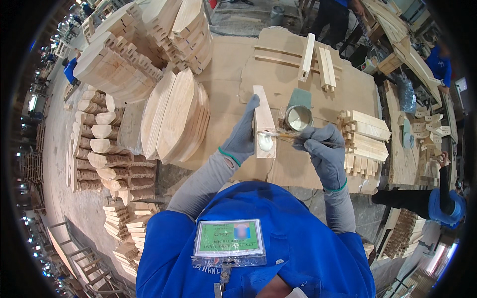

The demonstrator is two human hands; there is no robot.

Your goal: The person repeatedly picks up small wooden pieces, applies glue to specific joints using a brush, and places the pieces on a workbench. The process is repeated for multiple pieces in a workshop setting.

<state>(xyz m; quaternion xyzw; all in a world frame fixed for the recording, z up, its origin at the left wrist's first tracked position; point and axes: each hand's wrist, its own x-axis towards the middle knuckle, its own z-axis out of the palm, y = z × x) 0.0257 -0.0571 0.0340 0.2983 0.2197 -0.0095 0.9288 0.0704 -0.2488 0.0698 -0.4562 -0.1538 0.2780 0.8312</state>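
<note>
Head: left hand (241, 133) holds one block (264, 111), right hand (325, 155) one brush (284, 135).

The green badge (229, 242) bears printed lines (223, 237); the blue shirt (310, 243) bears white letters (206, 270).

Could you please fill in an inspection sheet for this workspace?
Surface: brown cardboard spread beneath the work.
Job's things: wooden piece with a white patch near its closer end; brush at the patch; round cup holding whitish paste.
Clutter: rounded boards stacked left, pale wooden strips right.
Grippers: gloved left hand holds the piece; gloved right hand holds the brush.
Cables: nothing clearly identifiable.
Surroundings: co-worker at right; shaped wooden parts stacked far left.
</note>
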